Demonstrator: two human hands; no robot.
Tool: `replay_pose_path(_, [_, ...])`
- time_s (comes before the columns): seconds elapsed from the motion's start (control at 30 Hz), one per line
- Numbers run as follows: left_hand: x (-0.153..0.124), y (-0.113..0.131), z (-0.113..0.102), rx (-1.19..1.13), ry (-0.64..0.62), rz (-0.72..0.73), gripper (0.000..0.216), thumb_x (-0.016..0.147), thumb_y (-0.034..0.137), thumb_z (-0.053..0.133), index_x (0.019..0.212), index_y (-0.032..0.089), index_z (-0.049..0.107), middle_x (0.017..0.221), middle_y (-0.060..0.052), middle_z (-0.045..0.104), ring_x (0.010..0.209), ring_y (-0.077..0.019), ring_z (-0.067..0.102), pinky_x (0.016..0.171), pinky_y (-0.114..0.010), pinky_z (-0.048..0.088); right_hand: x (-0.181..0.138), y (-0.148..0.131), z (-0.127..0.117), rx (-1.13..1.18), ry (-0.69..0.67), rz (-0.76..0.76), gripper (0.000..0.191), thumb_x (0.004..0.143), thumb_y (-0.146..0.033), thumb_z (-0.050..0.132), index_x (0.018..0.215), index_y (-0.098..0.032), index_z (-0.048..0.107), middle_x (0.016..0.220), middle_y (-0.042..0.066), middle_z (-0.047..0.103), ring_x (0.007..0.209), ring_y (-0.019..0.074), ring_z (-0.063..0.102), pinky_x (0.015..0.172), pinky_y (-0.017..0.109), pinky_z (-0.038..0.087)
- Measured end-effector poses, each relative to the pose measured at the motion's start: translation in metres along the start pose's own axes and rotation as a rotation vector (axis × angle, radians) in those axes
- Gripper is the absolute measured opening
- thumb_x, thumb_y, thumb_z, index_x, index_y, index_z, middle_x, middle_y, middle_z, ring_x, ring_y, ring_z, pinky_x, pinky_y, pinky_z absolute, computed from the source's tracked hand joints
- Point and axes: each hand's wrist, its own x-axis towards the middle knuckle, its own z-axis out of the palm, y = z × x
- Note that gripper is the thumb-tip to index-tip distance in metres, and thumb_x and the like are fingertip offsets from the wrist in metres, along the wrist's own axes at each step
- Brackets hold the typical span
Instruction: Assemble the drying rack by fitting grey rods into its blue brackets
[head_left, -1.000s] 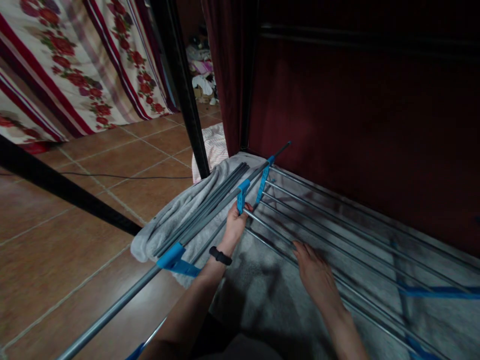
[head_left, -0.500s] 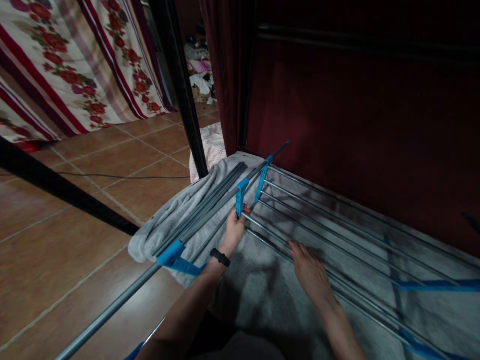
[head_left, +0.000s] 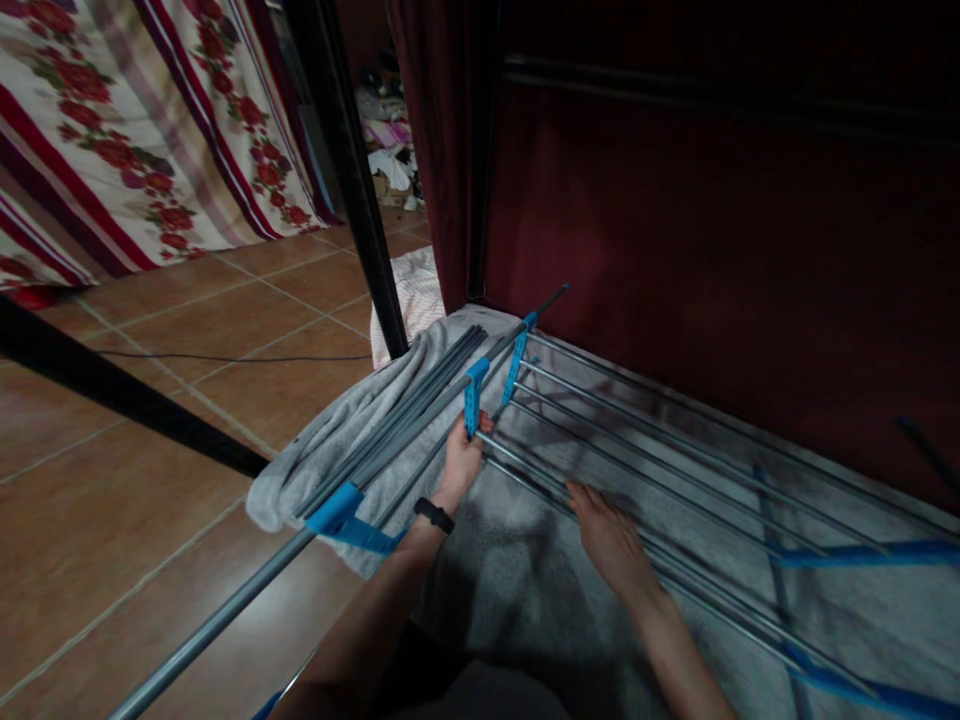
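We log the surface first: a grey blanket (head_left: 502, 550) spreads under the work, bunched at its left edge, where a bundle of grey tubes (head_left: 397, 420) lies across the folds. Beyond it we see the tiled floor (head_left: 180, 430) with a dark cable (head_left: 225, 357), a floral curtain (head_left: 112, 130), a striped cloth (head_left: 412, 295) beside a black post (head_left: 349, 180), and a heap of items (head_left: 390, 150) behind. A dark red panel (head_left: 675, 250) closes the far side. The metal rack (head_left: 675, 441) is over the blanket, its rods running rightward from the long tube at left. The left hand (head_left: 463, 455), wearing a black band (head_left: 433, 515), has its fingers curled about the lower end of a blue bracket (head_left: 472, 400), at a rod end. The right hand (head_left: 607, 535) lies over the front rods, fingers together; we cannot tell whether it grasps one. Against the frame one second ago, the view has shifted, the rack's right end appears higher, and a dark bar (head_left: 926, 455) shows more fully at right; the left hand's hold looks unchanged.
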Motion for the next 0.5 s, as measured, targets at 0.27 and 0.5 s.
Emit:
replay_pose_path(0.27, [0.0009, -0.0006, 0.0002, -0.003, -0.011, 0.001, 0.012, 0.070, 0.023, 0.067, 0.082, 0.022, 0.065, 0.091, -0.005, 0.073, 0.094, -0.0232, 0.068, 0.098, -0.042, 0.052, 0.0000, -0.0053, -0.0078, -0.008, -0.038, 0.003, 0.046, 0.106, -0.022, 0.027, 0.142, -0.023, 0.057, 0.131, 0.011, 0.072, 0.109, 0.0195, 0.073, 0.088, 0.031, 0.054])
replay_pose_path(0.5, [0.0010, -0.0043, -0.0012, -0.013, -0.024, 0.003, 0.020, 0.067, 0.016, 0.063, 0.085, 0.022, 0.067, 0.091, -0.004, 0.074, 0.093, -0.0225, 0.068, 0.099, -0.042, 0.052, -0.0006, -0.0066, -0.0097, -0.029, -0.020, 0.005, 0.044, 0.107, -0.023, 0.028, 0.140, -0.023, 0.056, 0.129, 0.010, 0.072, 0.108, 0.0181, 0.073, 0.084, 0.028, 0.053])
